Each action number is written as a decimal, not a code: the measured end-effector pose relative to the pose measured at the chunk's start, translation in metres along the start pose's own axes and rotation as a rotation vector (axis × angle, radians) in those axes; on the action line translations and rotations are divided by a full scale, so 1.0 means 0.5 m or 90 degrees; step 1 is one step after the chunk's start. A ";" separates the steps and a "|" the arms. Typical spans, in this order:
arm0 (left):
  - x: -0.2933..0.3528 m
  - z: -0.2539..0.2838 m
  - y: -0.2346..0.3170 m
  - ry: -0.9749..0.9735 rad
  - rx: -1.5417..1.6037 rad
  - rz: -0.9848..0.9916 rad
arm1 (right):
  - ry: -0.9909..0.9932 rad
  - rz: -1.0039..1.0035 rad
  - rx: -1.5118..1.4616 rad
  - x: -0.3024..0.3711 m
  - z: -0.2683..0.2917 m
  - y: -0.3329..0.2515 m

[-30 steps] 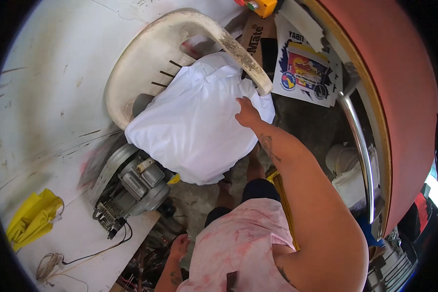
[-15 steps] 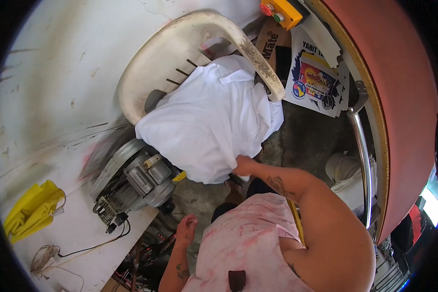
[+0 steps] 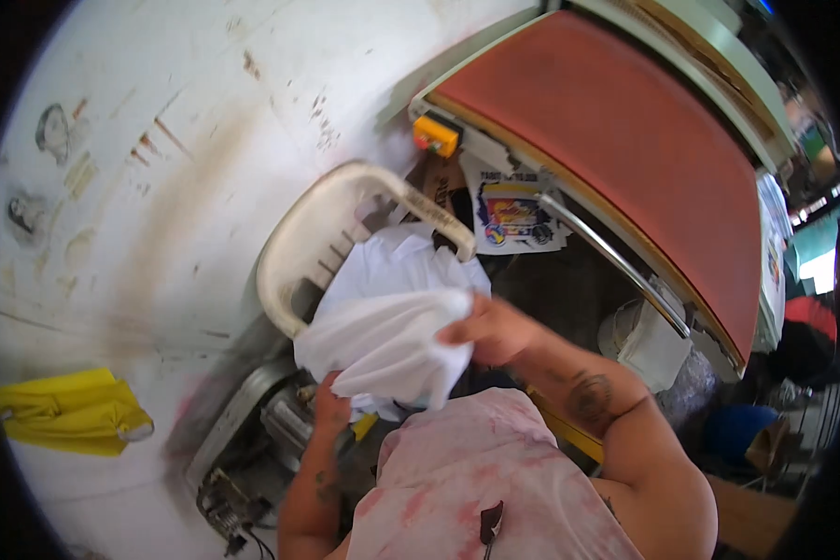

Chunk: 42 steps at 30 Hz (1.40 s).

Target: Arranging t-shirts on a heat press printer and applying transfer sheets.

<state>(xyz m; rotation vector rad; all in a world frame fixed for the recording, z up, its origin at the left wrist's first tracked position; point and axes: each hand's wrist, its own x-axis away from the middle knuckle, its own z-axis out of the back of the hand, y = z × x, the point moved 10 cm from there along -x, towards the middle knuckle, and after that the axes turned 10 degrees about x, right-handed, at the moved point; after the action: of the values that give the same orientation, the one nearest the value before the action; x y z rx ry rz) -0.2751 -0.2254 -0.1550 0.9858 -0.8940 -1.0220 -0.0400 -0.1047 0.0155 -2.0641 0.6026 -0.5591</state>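
Observation:
A crumpled piece of white cloth is held up in front of me, slightly smeared by motion. My right hand is closed on its right side, gathering folds between thumb and fingers. At its lower left edge, my left hand grips the cloth, with part of the fingers hidden. More white cloth lies heaped on the seat of a worn, off-white plastic armchair. Whether the raised part is separate from that heap, I cannot tell.
A grey motor stands left of the chair. Yellow cloth lies at the far left. To the right is a red-topped table with a metal bar and a yellow button box. Printed sheets lean beneath it.
My right hand has lifted the cloth and drawn it up toward me. The left hand has come up from beside my body to the cloth's edge. The view has swung right, showing more table.

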 end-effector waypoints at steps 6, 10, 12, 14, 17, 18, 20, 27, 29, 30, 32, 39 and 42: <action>-0.032 0.122 0.645 -0.088 -0.061 -0.370 | 0.256 0.359 0.253 0.330 0.096 -0.458; -0.126 0.010 0.888 -0.129 -0.128 -0.451 | 0.341 0.462 0.369 0.448 0.115 -0.636; -0.210 -0.091 0.934 -0.193 -0.167 -0.417 | 0.379 0.423 0.371 0.436 0.206 -0.682; -0.311 -0.234 0.968 -0.219 -0.250 -0.426 | 0.436 0.377 0.383 0.432 0.355 -0.742; -0.435 -0.379 1.087 -0.050 -0.356 -0.601 | 0.614 0.343 0.448 0.475 0.576 -0.898; -0.441 -0.412 1.135 -0.044 -0.354 -0.603 | 0.631 0.418 0.414 0.491 0.586 -0.962; -0.411 -0.424 1.270 0.070 -0.156 -0.668 | 0.608 0.564 0.409 0.563 0.569 -1.088; -0.448 -0.504 1.233 0.055 -0.097 -0.783 | 0.694 0.590 0.573 0.706 0.559 -1.006; -0.522 -0.580 1.154 -0.009 -0.149 -0.736 | 0.753 0.489 0.511 0.694 0.655 -0.868; -0.568 -0.624 1.100 -0.060 -0.168 -0.679 | 0.755 0.436 0.492 0.666 0.695 -0.799; -0.636 -0.714 0.990 -0.159 -0.263 -0.649 | 0.793 0.304 0.378 0.647 0.803 -0.623; -0.390 -1.047 0.594 -1.008 -0.106 -0.018 | 0.826 0.039 -0.080 0.517 0.944 -0.242; -0.260 -1.138 0.520 -1.097 0.176 0.335 | 0.690 0.142 -0.102 0.453 0.892 -0.311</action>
<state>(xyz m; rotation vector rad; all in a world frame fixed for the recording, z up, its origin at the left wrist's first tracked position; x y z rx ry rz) 0.2836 0.0803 -0.0998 -0.2318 -2.5535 -1.1516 0.4321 0.1147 -0.0412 -1.6610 1.4989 -1.5370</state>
